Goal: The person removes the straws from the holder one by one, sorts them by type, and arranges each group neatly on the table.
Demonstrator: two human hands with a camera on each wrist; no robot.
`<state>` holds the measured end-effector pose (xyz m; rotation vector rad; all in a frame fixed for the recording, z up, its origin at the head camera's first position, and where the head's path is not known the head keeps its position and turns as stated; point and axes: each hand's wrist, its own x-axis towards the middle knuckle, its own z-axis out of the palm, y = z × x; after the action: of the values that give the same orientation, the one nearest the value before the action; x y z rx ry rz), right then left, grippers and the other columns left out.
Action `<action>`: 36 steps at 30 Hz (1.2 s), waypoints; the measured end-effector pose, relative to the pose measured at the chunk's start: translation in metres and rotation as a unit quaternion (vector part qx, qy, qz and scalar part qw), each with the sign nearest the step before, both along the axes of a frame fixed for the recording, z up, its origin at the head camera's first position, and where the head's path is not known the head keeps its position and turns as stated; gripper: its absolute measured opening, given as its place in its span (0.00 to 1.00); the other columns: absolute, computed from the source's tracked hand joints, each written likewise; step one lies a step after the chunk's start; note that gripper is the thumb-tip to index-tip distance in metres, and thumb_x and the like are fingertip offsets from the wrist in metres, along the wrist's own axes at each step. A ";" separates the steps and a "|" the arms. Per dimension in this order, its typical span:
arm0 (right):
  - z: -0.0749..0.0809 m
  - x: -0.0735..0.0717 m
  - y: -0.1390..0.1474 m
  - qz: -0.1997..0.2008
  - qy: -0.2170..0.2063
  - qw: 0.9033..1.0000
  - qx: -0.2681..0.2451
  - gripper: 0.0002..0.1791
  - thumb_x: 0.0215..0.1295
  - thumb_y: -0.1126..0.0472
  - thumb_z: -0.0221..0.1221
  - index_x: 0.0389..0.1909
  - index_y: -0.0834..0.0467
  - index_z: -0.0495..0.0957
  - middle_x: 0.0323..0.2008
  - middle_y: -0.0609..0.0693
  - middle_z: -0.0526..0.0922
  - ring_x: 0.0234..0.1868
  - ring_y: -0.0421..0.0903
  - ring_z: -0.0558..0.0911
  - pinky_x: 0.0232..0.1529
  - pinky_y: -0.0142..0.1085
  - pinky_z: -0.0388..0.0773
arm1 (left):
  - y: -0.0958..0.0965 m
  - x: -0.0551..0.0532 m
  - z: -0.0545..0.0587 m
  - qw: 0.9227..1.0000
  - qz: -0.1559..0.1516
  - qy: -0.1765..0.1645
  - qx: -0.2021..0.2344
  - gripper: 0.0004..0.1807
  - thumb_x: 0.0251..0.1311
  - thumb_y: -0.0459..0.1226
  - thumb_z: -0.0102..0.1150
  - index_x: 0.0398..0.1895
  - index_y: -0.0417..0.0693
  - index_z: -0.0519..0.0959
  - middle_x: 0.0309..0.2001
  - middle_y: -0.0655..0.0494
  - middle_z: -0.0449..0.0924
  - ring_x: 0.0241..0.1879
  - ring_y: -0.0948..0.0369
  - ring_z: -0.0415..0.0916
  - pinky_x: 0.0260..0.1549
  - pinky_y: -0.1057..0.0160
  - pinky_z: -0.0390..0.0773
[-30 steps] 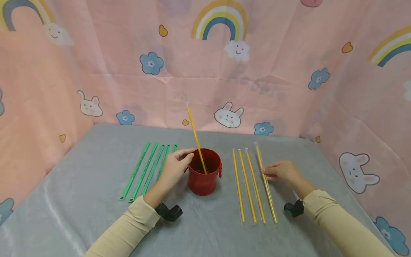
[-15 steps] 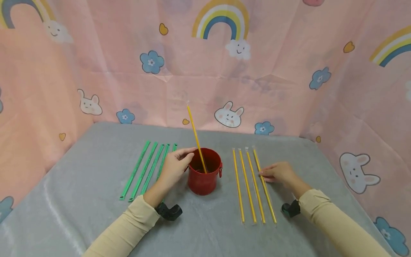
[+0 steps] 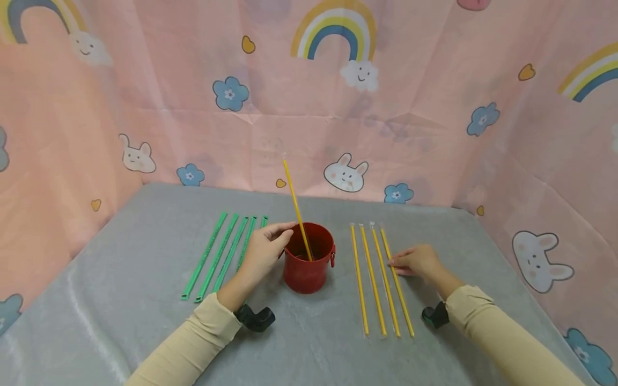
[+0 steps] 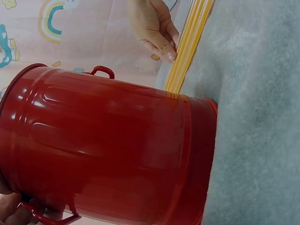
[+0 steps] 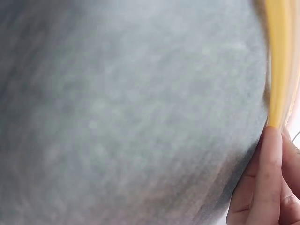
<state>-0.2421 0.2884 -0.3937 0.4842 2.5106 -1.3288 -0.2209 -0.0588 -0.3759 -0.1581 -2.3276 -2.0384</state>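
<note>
A small red metal bucket [image 3: 306, 273] with side handles stands mid-table, a yellow straw [image 3: 295, 201] in clear wrap leaning upright inside it. My left hand [image 3: 264, 247] grips the bucket at its left rim; in the left wrist view its fingers show beside a handle [image 4: 47, 216]. To the right, several wrapped yellow straws [image 3: 370, 279] lie side by side. My right hand [image 3: 419, 262] pinches the rightmost yellow straw [image 3: 398, 287] near its middle, thumb and fingertips together. In the right wrist view that straw [image 5: 280, 70] rises from the fingertips, partly blurred.
Several slim green sticks [image 3: 207, 260] with dark print lie in a row left of the bucket, some partly behind my left hand and forearm. Grey cloth covers the table [image 3: 309, 343]. A pink printed curtain [image 3: 193, 134] closes off the back and sides.
My right hand has moved slightly left, shifting the rightmost yellow straw closer to the others and more parallel to them. The left hand and bucket stay put.
</note>
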 end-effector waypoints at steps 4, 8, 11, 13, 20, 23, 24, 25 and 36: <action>0.000 -0.002 -0.001 0.010 0.010 1.000 -0.001 0.16 0.64 0.64 0.65 0.46 0.74 0.82 0.23 0.44 0.86 0.21 0.35 0.83 0.27 0.30 0.85 | 0.000 -0.001 0.001 1.000 0.001 -0.001 0.004 0.14 0.69 0.37 0.58 0.55 0.48 0.84 0.38 0.44 0.84 0.17 0.65 0.58 0.18 0.71 0.62; 0.003 -0.005 -0.001 0.020 0.020 1.000 0.001 0.17 0.64 0.64 0.65 0.47 0.74 0.82 0.23 0.44 0.86 0.21 0.35 0.83 0.27 0.29 0.84 | -0.001 -0.002 0.003 1.000 0.002 0.000 0.011 0.14 0.69 0.36 0.58 0.55 0.48 0.84 0.26 0.51 0.76 0.15 0.65 0.57 0.17 0.70 0.61; 0.004 -0.007 -0.001 0.020 0.019 1.000 0.014 0.17 0.64 0.64 0.65 0.47 0.74 0.82 0.22 0.44 0.86 0.21 0.34 0.83 0.27 0.29 0.84 | -0.001 -0.003 0.004 1.000 0.001 0.003 0.010 0.14 0.69 0.37 0.59 0.55 0.47 0.84 0.27 0.50 0.77 0.15 0.64 0.57 0.17 0.70 0.61; 0.004 -0.006 -0.001 0.021 0.021 0.999 0.022 0.16 0.64 0.64 0.65 0.46 0.74 0.83 0.22 0.45 0.86 0.21 0.34 0.83 0.27 0.29 0.84 | -0.001 -0.002 0.004 1.000 0.000 0.003 0.006 0.14 0.69 0.37 0.59 0.55 0.48 0.84 0.31 0.46 0.80 0.16 0.64 0.57 0.17 0.70 0.61; 0.003 -0.004 -0.002 0.014 0.037 0.999 0.024 0.14 0.62 0.66 0.67 0.43 0.74 0.84 0.24 0.49 0.87 0.20 0.35 0.83 0.26 0.30 0.84 | -0.001 -0.001 0.003 1.000 0.001 0.001 0.007 0.15 0.69 0.37 0.59 0.55 0.47 0.84 0.35 0.45 0.82 0.16 0.64 0.57 0.17 0.70 0.61; 0.001 -0.006 0.000 0.009 0.038 0.999 0.026 0.15 0.63 0.66 0.66 0.44 0.74 0.83 0.26 0.51 0.88 0.20 0.35 0.83 0.26 0.30 0.84 | -0.001 -0.001 0.003 1.000 0.001 0.000 0.005 0.15 0.69 0.37 0.59 0.56 0.47 0.84 0.37 0.44 0.83 0.16 0.64 0.57 0.18 0.71 0.61; 0.000 -0.006 0.000 0.009 0.040 0.999 0.027 0.15 0.63 0.66 0.66 0.45 0.74 0.83 0.27 0.52 0.89 0.21 0.35 0.83 0.26 0.30 0.84 | -0.001 -0.001 0.002 1.000 0.002 0.000 0.005 0.15 0.69 0.37 0.59 0.56 0.48 0.84 0.36 0.43 0.82 0.16 0.64 0.57 0.18 0.71 0.61; 0.000 -0.006 0.000 0.008 0.041 0.999 0.025 0.16 0.63 0.66 0.66 0.45 0.74 0.83 0.27 0.53 0.89 0.21 0.35 0.83 0.27 0.30 0.84 | -0.001 -0.001 0.002 1.000 0.003 -0.001 0.005 0.15 0.69 0.38 0.59 0.56 0.48 0.84 0.35 0.42 0.82 0.16 0.64 0.57 0.17 0.71 0.61; 0.013 -0.004 0.000 -0.002 0.114 0.993 -0.001 0.20 0.68 0.61 0.63 0.53 0.73 0.80 0.39 0.59 0.89 0.30 0.35 0.87 0.35 0.33 0.87 | -0.001 0.000 0.001 1.000 -0.002 -0.004 0.007 0.15 0.69 0.36 0.58 0.55 0.48 0.84 0.24 0.53 0.75 0.15 0.64 0.57 0.17 0.71 0.61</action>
<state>-0.2465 0.2887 -0.3805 0.3542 2.6905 -1.4630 -0.2208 -0.0595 -0.3751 -0.1557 -2.3197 -2.0591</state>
